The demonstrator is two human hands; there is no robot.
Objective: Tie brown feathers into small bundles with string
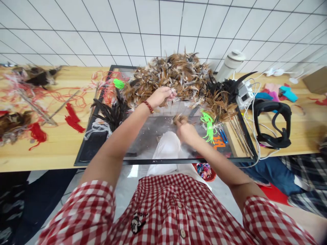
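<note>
Brown feathers (178, 73), heaped loosely upper centre, seemingly for easy reach, lie by the left hand (162, 96), its curled fingers' hold unclear, while the right hand (187, 133) pinches a small tan feather tuft (179, 119) mid-frame.

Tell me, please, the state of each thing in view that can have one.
Left hand, pinched closed, contents unclear
Right hand, closed on a brown feather tuft
Feather heap, loose, piled
White bottle, lid on
Neon-green strands, bunched
Black headgear, set down, unworn
Red container, holding colourful pieces
</note>
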